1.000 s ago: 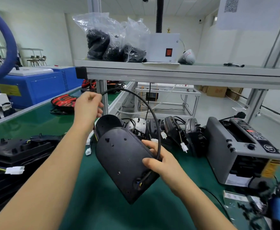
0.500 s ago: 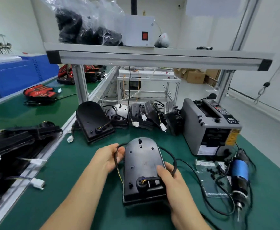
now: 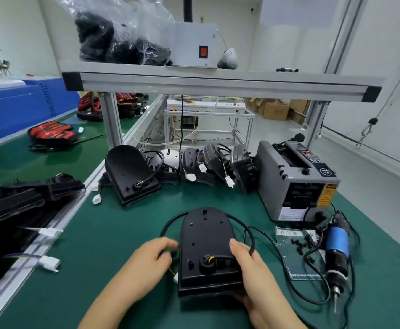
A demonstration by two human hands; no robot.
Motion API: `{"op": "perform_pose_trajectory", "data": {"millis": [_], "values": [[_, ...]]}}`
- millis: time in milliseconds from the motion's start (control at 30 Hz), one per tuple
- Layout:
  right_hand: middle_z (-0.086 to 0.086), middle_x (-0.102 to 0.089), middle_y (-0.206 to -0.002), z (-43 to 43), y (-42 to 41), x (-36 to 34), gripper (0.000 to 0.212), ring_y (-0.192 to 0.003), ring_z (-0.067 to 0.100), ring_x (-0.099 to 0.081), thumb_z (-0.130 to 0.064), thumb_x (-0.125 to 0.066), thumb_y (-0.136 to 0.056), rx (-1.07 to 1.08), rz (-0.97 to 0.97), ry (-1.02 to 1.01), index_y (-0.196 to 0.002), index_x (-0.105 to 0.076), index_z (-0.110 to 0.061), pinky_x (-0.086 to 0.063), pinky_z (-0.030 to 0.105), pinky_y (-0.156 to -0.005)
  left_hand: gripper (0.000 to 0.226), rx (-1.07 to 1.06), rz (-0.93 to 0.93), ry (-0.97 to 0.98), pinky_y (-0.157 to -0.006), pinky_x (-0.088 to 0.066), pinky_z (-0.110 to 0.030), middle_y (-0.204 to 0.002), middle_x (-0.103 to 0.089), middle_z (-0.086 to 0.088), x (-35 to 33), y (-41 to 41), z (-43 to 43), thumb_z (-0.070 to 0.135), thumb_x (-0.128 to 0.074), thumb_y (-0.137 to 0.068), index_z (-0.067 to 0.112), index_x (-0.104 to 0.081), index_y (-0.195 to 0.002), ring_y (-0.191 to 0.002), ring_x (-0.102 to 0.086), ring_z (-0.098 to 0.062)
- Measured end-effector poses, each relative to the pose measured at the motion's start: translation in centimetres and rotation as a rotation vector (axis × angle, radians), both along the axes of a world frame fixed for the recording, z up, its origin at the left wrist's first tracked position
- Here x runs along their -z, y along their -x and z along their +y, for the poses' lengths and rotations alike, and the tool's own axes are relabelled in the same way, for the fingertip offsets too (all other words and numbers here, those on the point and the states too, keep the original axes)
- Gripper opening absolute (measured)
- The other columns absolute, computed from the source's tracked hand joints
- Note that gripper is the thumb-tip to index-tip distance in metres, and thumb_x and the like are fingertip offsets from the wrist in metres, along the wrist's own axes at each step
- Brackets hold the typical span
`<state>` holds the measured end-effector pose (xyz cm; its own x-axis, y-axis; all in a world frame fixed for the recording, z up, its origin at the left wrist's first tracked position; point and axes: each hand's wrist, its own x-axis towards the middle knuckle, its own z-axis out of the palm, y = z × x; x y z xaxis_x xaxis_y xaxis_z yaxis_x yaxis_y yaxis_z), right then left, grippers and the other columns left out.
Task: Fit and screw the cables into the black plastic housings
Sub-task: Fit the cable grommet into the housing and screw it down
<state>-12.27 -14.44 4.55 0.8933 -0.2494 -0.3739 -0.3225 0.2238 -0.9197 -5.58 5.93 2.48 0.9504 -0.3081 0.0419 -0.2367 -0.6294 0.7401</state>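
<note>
A black plastic housing [image 3: 207,248] lies flat on the green table [image 3: 113,252], rounded end pointing away from the person. The right hand [image 3: 251,269] has its grip clamped on the housing's right edge, thumb pressed on top. The left hand [image 3: 151,260] sits at the left edge, fingers curled together around what looks like the thin wires leading to a small white connector [image 3: 176,278], though the pinch itself is hard to make out. A black cable [image 3: 246,230] loops around the far end of the housing and comes back to a round grommet [image 3: 207,263] near its close end. Farther back stands another housing [image 3: 130,174], propped at a tilt beside a row of similar parts. On the right sit a grey tape dispenser [image 3: 296,184] and, nearer, a blue electric screwdriver [image 3: 336,252] lying on the table by a clear bag of small black screws [image 3: 298,245].
</note>
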Motion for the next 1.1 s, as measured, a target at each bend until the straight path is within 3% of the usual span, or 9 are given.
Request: {"op": "perform_pose_trajectory", "data": {"millis": [233,367,467,533,667,767,900,967,1100], "values": [[-0.007,-0.059,-0.125,0.0,-0.1,0.3,0.053,-0.119,0.019,-0.053,-0.057,-0.061,-0.080,-0.036,0.028,0.017,-0.125,-0.050,-0.031,-0.038,0.047,-0.107,0.030,-0.058,-0.304,-0.302,-0.083,-0.039,-0.019,-0.097,-0.043,0.019,0.8,1.4,1.8,0.044,-0.045,-0.095,0.025,-0.049,-0.073,-0.097,-0.042,0.003],[-0.010,-0.056,-0.128,-0.2,-0.2,0.5,0.060,-0.122,0.018,-0.051,-0.064,-0.056,-0.079,-0.110,0.061,0.055,-0.129,-0.047,-0.032,-0.039,0.045,-0.107,0.030,0.003,-0.244,-0.034,-0.091,-0.030,-0.007,-0.114,-0.045,0.032,-0.6,2.5,0.9,0.061,-0.044,-0.085,0.039,-0.059,-0.099,-0.116,-0.038,0.013],[-0.012,-0.065,-0.115,-0.8,-0.1,0.0,0.050,-0.108,0.010,-0.061,-0.068,-0.048,-0.082,-0.215,0.066,0.154,-0.119,-0.057,-0.035,-0.050,0.035,-0.094,0.066,0.142,-0.104,0.139,-0.105,-0.020,-0.012,-0.140,-0.016,0.047,-0.5,4.5,-1.0,0.071,-0.061,-0.066,0.060,-0.040,-0.127,-0.130,-0.015,0.023],[-0.020,-0.066,-0.106,-1.5,0.0,-0.5,0.047,-0.101,-0.001,-0.060,-0.070,-0.039,-0.085,-0.305,0.025,0.404,-0.110,-0.062,-0.038,-0.048,0.024,-0.089,0.080,0.178,-0.132,0.027,-0.110,-0.014,-0.015,-0.142,-0.001,0.048,0.2,5.3,-1.9,0.067,-0.068,-0.063,0.069,-0.022,-0.129,-0.133,0.000,0.023],[-0.011,-0.061,-0.086,-2.8,-0.3,-1.6,0.060,-0.089,0.014,-0.058,-0.075,-0.026,-0.085,-0.414,0.038,0.916,-0.082,-0.058,-0.025,-0.044,0.031,-0.079,0.068,0.111,-0.236,-0.118,-0.104,-0.002,-0.001,-0.141,0.002,0.044,0.9,5.9,-2.6,0.055,-0.067,-0.077,0.059,-0.022,-0.127,-0.135,0.002,0.019],[-0.006,-0.058,-0.078,-3.2,-0.8,-1.9,0.062,-0.083,0.020,-0.058,-0.075,-0.024,-0.086,-0.430,0.069,0.991,-0.069,-0.050,-0.022,-0.044,0.033,-0.075,0.068,0.058,-0.273,-0.169,-0.107,-0.006,-0.006,-0.142,0.005,0.039,1.4,6.2,-3.2,0.060,-0.062,-0.078,0.052,-0.025,-0.135,-0.135,0.004,0.013],[0.006,-0.069,-0.087,-3.9,-0.9,-1.6,0.079,-0.081,0.026,-0.066,-0.076,-0.025,-0.085,-0.475,0.097,0.946,-0.088,-0.066,-0.009,-0.052,0.040,-0.084,0.071,0.000,-0.279,-0.201,-0.111,-0.014,-0.015,-0.141,0.006,0.036,1.7,6.8,-3.7,0.063,-0.061,-0.078,0.047,-0.028,-0.138,-0.133,0.002,0.011],[0.006,-0.071,-0.083,-5.2,-0.5,-2.0,0.072,-0.077,0.025,-0.067,-0.071,-0.034,-0.086,-0.444,0.078,0.939,-0.090,-0.067,-0.006,-0.054,0.041,-0.081,0.073,0.004,-0.262,-0.181,-0.111,-0.015,-0.016,-0.143,0.000,0.035,1.6,6.7,-3.8,0.069,-0.059,-0.074,0.045,-0.033,-0.138,-0.134,-0.001,0.010],[-0.013,-0.066,-0.076,-10.9,0.1,-3.5,0.019,-0.074,0.009,-0.062,-0.040,-0.054,-0.088,-0.177,0.010,1.171,-0.077,-0.063,-0.028,-0.053,0.031,-0.072,0.089,0.028,-0.273,-0.164,-0.109,-0.014,-0.015,-0.145,-0.002,0.033,1.3,6.5,-3.4,0.084,-0.025,-0.055,0.047,-0.024,-0.136,-0.135,-0.002,0.008]]}}
